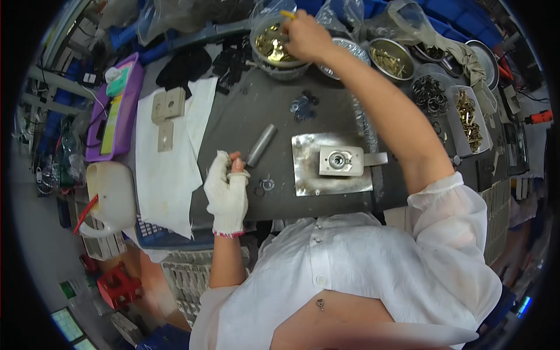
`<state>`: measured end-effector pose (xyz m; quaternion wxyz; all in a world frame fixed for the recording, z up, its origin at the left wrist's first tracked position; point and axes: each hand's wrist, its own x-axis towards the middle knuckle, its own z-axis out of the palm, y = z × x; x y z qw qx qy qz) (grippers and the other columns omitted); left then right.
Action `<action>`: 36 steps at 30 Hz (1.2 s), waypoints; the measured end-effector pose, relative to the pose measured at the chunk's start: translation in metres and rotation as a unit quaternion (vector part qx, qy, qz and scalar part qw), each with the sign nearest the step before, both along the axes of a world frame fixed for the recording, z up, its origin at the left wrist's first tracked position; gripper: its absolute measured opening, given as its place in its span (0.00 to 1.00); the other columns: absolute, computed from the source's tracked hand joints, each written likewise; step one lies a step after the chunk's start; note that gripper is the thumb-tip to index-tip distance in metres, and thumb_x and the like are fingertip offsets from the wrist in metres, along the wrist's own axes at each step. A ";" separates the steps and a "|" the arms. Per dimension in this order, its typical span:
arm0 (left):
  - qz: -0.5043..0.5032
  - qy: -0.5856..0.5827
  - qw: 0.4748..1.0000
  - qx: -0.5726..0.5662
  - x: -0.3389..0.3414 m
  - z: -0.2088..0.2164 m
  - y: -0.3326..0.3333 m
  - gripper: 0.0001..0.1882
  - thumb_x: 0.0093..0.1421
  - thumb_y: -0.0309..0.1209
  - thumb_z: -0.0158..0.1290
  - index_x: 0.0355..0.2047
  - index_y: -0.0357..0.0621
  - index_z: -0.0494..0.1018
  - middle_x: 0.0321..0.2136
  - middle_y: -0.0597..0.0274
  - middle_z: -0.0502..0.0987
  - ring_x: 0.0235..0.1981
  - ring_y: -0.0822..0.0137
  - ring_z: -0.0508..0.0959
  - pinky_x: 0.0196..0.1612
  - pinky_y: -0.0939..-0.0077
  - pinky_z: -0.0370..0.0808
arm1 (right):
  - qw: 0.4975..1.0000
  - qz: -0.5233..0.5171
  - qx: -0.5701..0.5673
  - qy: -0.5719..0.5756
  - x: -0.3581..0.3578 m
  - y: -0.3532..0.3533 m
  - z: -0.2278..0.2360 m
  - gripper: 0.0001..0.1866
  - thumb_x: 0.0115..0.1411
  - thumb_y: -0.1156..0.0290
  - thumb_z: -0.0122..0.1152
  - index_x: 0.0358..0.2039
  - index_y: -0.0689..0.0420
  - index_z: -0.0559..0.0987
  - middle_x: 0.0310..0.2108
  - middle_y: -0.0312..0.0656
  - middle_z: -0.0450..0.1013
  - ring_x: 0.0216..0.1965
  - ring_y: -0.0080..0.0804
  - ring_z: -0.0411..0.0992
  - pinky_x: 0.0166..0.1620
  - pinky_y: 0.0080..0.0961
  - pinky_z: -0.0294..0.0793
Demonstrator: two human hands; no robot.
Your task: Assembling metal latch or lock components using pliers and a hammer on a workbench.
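Up at the far edge of the bench (233,122), the bare right hand (304,38) is over a round tub (284,74) of shiny brass-coloured pieces (269,42), fingers bent, with a yellow stick (286,14) caught in the grip. Can't tell if it's pinching one of the pieces too. Closer in, the left hand (226,192) wears a white knit glove with bare fingertips poking out, half curled right by a plain metal cylinder (261,146); no way to tell if there's anything small in it. Smack in front of the person, a shiny metal plate (306,181) lies flat with a boxy pale housing (351,167) on top, round fitting (337,160) facing up. Some loose rings (267,184) sit near the glove, and a clump of bluish washers (303,108) is farther back.
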<state>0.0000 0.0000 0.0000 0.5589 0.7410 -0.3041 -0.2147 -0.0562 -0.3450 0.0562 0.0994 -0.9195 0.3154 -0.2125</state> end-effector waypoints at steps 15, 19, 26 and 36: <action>-0.098 0.125 0.987 -0.024 -0.040 0.028 -0.017 0.19 0.68 0.34 0.50 0.52 0.29 0.69 0.39 0.52 0.77 0.28 0.74 0.77 0.30 0.83 0.76 | 0.938 0.105 0.322 -0.073 -0.184 0.151 0.022 0.05 0.58 0.74 0.64 0.33 0.62 0.81 0.31 0.36 0.73 0.35 0.25 0.71 0.42 0.25 0.70; -0.191 0.173 0.966 -0.020 -0.067 0.036 -0.045 0.25 0.68 0.33 0.48 0.60 0.30 0.62 0.44 0.50 0.75 0.29 0.71 0.79 0.27 0.83 0.78 | 0.948 0.059 0.311 -0.042 -0.185 0.173 0.010 0.06 0.56 0.74 0.66 0.32 0.63 0.81 0.34 0.41 0.70 0.39 0.31 0.70 0.44 0.28 0.69; -0.259 0.289 0.921 0.037 -0.081 0.038 -0.064 0.26 0.68 0.32 0.44 0.63 0.33 0.57 0.43 0.51 0.74 0.29 0.68 0.81 0.25 0.81 0.79 | 0.977 0.047 0.163 -0.128 -0.190 0.175 -0.011 0.10 0.53 0.73 0.68 0.36 0.60 0.82 0.41 0.47 0.68 0.39 0.44 0.73 0.41 0.35 0.73; -0.262 0.333 0.906 -0.002 -0.083 0.025 -0.074 0.16 0.66 0.27 0.45 0.53 0.36 0.63 0.39 0.53 0.73 0.31 0.69 0.80 0.25 0.79 0.81 | 0.989 0.069 0.099 -0.090 -0.210 0.202 -0.020 0.22 0.51 0.65 0.71 0.48 0.47 0.79 0.54 0.50 0.64 0.44 0.43 0.71 0.41 0.34 0.76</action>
